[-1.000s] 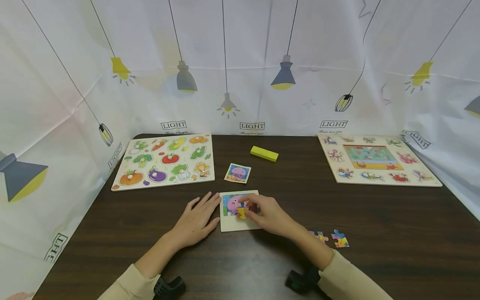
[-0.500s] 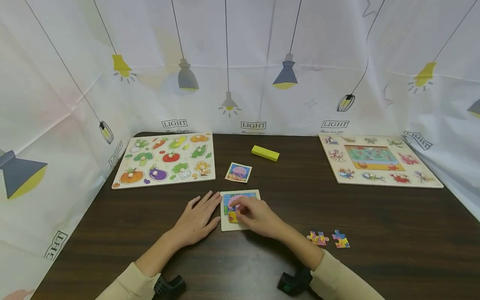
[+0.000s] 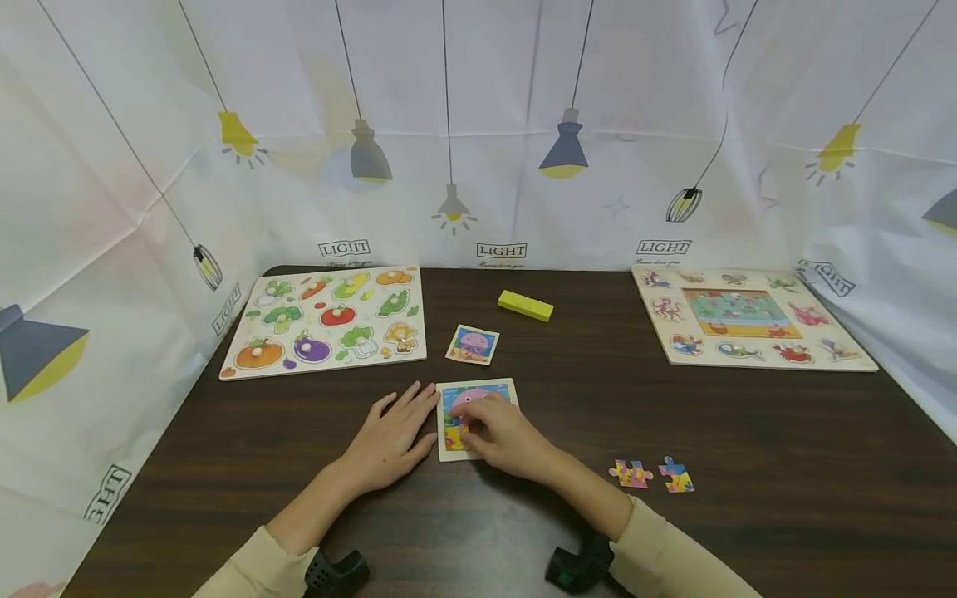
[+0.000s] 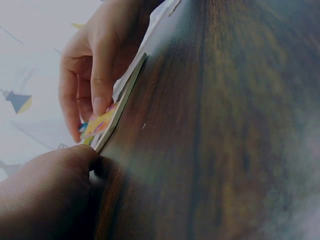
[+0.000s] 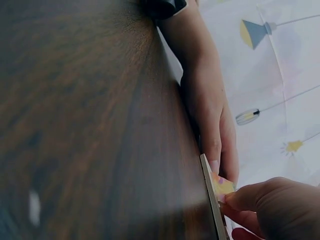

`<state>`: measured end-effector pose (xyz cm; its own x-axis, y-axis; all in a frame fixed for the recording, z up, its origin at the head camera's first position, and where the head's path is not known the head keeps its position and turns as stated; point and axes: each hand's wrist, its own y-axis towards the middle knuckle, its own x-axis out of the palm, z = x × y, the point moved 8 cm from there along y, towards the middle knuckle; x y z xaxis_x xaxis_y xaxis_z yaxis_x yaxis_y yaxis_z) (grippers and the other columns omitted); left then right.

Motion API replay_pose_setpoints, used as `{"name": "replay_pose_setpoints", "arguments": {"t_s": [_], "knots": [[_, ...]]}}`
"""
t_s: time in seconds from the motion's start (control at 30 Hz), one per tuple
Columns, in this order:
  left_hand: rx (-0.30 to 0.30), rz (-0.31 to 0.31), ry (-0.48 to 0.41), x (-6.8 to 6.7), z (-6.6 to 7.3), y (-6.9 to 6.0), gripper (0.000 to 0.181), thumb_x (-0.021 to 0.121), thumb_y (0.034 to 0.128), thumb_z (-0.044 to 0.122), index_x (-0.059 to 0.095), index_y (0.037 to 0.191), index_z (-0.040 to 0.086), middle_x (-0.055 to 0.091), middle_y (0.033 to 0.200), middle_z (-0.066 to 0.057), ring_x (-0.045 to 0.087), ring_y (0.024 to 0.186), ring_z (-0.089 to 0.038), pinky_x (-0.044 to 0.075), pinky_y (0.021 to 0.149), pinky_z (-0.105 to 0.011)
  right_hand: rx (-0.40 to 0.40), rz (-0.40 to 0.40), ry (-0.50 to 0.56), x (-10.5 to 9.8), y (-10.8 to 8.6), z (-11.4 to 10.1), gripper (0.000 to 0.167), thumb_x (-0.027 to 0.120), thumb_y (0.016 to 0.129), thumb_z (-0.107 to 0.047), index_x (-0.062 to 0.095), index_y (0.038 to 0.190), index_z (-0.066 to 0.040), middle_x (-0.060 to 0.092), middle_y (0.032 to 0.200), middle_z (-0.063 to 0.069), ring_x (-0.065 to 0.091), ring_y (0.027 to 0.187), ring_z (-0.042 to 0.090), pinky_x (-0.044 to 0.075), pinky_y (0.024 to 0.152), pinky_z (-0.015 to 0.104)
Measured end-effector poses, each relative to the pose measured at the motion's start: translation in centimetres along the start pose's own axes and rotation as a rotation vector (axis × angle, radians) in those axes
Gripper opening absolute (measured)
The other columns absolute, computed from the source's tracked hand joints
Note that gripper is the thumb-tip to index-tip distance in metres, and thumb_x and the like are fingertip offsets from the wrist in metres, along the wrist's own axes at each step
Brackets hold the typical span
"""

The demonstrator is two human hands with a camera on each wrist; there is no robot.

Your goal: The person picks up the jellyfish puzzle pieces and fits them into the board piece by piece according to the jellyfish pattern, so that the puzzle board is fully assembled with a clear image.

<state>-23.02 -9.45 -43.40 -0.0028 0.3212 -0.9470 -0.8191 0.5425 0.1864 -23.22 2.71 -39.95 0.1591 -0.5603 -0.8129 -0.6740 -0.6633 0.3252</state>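
On the table lies a small framed jigsaw board (image 3: 478, 387) showing part of a pink octopus picture. My right hand (image 3: 503, 432) is over it and pinches a yellow jigsaw piece (image 3: 453, 438) between thumb and fingers, at the board's lower left. In the left wrist view that piece (image 4: 101, 122) is tilted, one side raised from the board. My left hand (image 3: 392, 438) lies flat on the table with fingers spread, touching the board's left edge. Two loose jigsaw pieces, one pink and yellow (image 3: 631, 474), one blue and yellow (image 3: 676, 476), lie right of my right forearm.
Behind the board lie a small octopus picture card (image 3: 473, 345) and a yellow block (image 3: 526, 306). A vegetable puzzle board (image 3: 329, 324) is at the back left, a sea-animal puzzle board (image 3: 748, 320) at the back right. A printed white curtain (image 3: 299, 183) surrounds the table's far sides.
My right hand has moved left and slightly down with the yellow jigsaw piece, from the board's middle to its lower left corner. My left hand has stayed in place.
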Motion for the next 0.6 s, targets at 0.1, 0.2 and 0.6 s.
{"name": "replay_pose_setpoints", "arguments": {"t_s": [0.1,0.2,0.6], "knots": [[0.002,0.0,0.004,0.07,0.0,-0.06,0.057,0.042,0.0962,0.037,0.029,0.144,0.011,0.027,0.148,-0.005,0.02,0.136,-0.023,0.018,0.104,-0.05,-0.005,0.007,-0.04,0.12,-0.12,-0.1,0.023,0.064,0.084,-0.009,0.065,0.106,-0.005,0.059,0.084,-0.003,0.048,0.084,0.013,0.041,0.078,0.032],[0.008,0.004,0.006,0.11,0.0,-0.1,0.057,0.043,0.0961,0.037,0.029,0.144,0.01,0.027,0.148,-0.006,0.02,0.136,-0.023,0.018,0.104,-0.051,0.003,0.009,-0.063,0.23,-0.22,-0.05,0.023,0.065,0.084,-0.01,0.066,0.107,-0.006,0.059,0.087,-0.001,0.047,0.086,0.015,0.04,0.077,0.033],[0.0,-0.015,0.005,0.21,-0.04,-0.01,0.057,0.04,0.0968,0.038,0.028,0.145,0.011,0.025,0.149,-0.006,0.018,0.137,-0.022,0.016,0.105,-0.049,-0.015,-0.008,-0.128,0.66,-0.27,-0.13,0.031,0.067,0.081,-0.015,0.068,0.111,-0.007,0.055,0.092,-0.001,0.044,0.085,0.015,0.035,0.075,0.033]]}}
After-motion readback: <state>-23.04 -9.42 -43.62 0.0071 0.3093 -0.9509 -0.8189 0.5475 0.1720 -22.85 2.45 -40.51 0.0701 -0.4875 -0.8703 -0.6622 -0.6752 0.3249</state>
